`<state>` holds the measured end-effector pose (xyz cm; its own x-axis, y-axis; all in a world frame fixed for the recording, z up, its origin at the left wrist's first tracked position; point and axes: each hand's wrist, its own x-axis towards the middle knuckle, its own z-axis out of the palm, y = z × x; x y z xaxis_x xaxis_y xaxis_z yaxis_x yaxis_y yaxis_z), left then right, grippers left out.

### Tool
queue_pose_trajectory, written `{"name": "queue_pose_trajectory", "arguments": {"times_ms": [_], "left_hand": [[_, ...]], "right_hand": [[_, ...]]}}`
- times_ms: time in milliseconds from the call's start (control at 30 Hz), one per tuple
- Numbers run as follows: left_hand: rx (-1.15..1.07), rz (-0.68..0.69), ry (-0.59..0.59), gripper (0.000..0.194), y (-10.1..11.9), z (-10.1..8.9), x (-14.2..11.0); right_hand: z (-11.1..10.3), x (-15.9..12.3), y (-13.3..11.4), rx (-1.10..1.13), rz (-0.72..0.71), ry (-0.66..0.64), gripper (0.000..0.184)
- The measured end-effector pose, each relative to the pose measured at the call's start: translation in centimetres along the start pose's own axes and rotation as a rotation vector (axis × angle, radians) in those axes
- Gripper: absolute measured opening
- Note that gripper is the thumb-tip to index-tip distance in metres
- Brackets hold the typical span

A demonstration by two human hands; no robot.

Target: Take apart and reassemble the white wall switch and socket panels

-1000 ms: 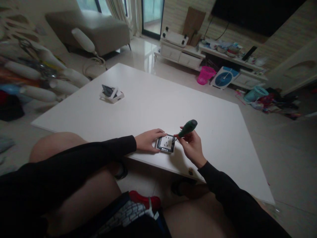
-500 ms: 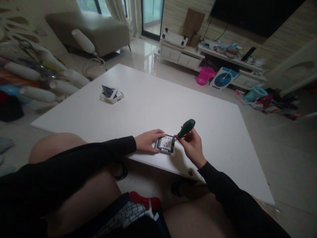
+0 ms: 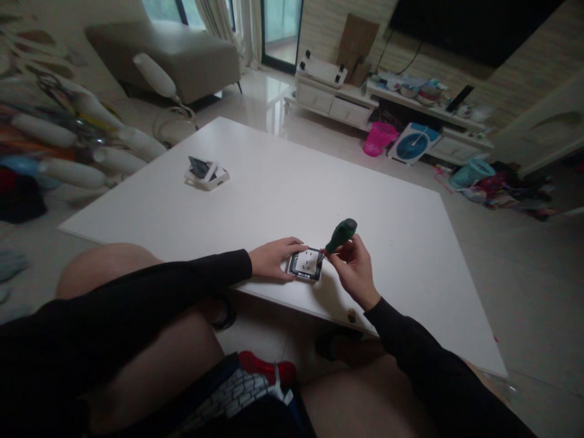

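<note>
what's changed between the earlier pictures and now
The green screwdriver in the right hand has tipped slightly toward the picture's left, its handle a little more upright. Nothing was taken up or let go. The left hand still holds the socket, and the white parts farther off on the table haven't moved.
</note>
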<state>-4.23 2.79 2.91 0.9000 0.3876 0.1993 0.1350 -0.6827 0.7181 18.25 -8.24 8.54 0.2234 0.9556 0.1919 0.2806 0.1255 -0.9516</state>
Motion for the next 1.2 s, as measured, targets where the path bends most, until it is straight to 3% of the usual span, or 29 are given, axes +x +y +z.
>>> {"name": "queue_pose_trajectory", "arguments": {"times_ms": [167, 500, 700, 1033, 1200], "left_hand": [[0.005, 0.009, 0.001, 0.082, -0.1, 0.0, 0.0], [0.010, 0.012, -0.002, 0.083, -0.1, 0.0, 0.0], [0.002, 0.014, 0.010, 0.083, -0.1, 0.0, -0.1], [-0.004, 0.017, -0.002, 0.082, -0.2, 0.0, 0.0], [-0.005, 0.005, 0.006, 0.080, 0.0, 0.0, 0.0]], "right_hand": [[0.1, -0.1, -0.3, 0.008, -0.028, -0.021, 0.032], [-0.1, 0.1, 0.4, -0.065, -0.036, 0.062, 0.036], [0.1, -0.3, 0.0, -0.016, -0.027, -0.007, 0.032], [-0.1, -0.1, 0.8, 0.004, 0.045, 0.089, 0.057], [0.0, -0.1, 0.2, 0.055, 0.054, 0.014, 0.040]]}}
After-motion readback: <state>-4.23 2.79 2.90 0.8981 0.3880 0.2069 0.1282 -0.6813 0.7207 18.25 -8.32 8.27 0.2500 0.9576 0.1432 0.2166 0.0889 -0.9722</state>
